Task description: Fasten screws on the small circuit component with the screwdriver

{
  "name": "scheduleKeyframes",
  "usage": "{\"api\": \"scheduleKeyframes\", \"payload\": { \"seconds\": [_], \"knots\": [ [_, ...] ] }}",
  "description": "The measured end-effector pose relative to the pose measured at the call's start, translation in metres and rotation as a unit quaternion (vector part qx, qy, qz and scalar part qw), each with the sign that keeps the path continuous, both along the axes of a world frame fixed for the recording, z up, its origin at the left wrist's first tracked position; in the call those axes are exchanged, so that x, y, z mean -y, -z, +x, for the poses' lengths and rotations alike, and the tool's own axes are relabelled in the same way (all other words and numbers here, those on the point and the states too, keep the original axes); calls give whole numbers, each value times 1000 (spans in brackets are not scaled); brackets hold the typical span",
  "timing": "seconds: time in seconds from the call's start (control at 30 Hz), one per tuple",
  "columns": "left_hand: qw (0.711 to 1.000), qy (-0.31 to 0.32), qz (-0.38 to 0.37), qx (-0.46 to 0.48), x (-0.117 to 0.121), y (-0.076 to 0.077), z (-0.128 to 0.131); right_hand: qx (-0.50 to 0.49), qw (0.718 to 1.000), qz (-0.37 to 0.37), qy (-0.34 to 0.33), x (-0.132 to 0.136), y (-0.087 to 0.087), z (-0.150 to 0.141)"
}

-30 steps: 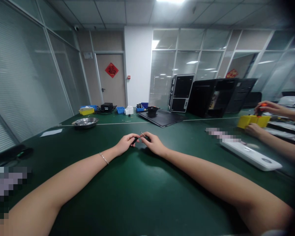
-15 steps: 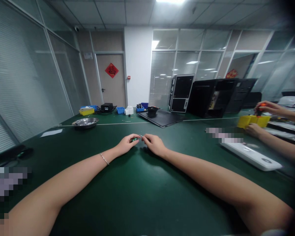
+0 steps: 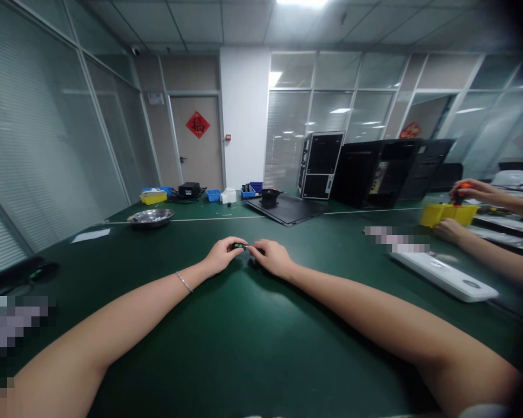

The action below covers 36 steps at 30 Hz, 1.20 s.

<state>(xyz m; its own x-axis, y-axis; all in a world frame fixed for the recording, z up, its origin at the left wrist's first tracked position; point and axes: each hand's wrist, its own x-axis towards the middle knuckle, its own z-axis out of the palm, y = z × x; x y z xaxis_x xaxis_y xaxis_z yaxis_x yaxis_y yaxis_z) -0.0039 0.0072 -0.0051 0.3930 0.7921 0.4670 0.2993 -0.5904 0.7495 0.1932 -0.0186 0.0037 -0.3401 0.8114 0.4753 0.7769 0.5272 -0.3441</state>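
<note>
The left hand (image 3: 221, 255) and right hand (image 3: 272, 258) were together at the fingertips, above the green tabletop (image 3: 244, 331). A small dark component (image 3: 239, 247) with a green marking was pinched between them, the left hand at one end and the right at the other. Its exact type was too small to determine. A thin metal bracelet (image 3: 183, 282) was worn on the left wrist.

To the right, a co-worker's upper hand (image 3: 466, 190) gripped an orange-handled tool (image 3: 459, 196) above a yellow plastic bin (image 3: 444, 215). The co-worker's lower hand (image 3: 448, 230) rested just beside that bin. A long white device (image 3: 444, 276) lay on the tabletop, well apart from the component.

Farther ahead stood a steel bowl (image 3: 150, 217), a sheet of paper (image 3: 90, 234), blue parts bins (image 3: 213, 195) and a flat black panel (image 3: 287, 211). Black computer cases (image 3: 375, 174) stood along the far edge.
</note>
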Motion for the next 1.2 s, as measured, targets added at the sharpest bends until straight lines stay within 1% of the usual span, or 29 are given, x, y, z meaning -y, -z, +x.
{"api": "scheduleKeyframes", "payload": {
  "seconds": [0.17,0.3,0.5,0.6,0.77,0.93,1.1,1.2],
  "knots": [
    [999,-10,19,-34,1,-1,-1,-1,1000,0,-3,0,1,0],
    [999,-16,23,-44,2,-2,-1,3,1000,-2,-8,-1,1,0],
    [1000,7,-6,-18,0,-1,-2,-10,1000,-12,-27,-2,1,2],
    [1000,6,-18,-10,1,0,-2,-16,999,-13,-32,-2,1,3],
    [1000,7,-8,-25,2,-2,-2,0,1000,-12,-29,-1,1,2],
    [999,18,-27,-14,2,-2,-3,-4,999,-16,-32,0,0,2],
    [999,23,-23,-15,1,-1,-4,2,999,-27,-27,3,-3,2],
    [998,27,-51,2,2,-2,-3,3,999,-32,-27,4,-4,2]
  ]
}}
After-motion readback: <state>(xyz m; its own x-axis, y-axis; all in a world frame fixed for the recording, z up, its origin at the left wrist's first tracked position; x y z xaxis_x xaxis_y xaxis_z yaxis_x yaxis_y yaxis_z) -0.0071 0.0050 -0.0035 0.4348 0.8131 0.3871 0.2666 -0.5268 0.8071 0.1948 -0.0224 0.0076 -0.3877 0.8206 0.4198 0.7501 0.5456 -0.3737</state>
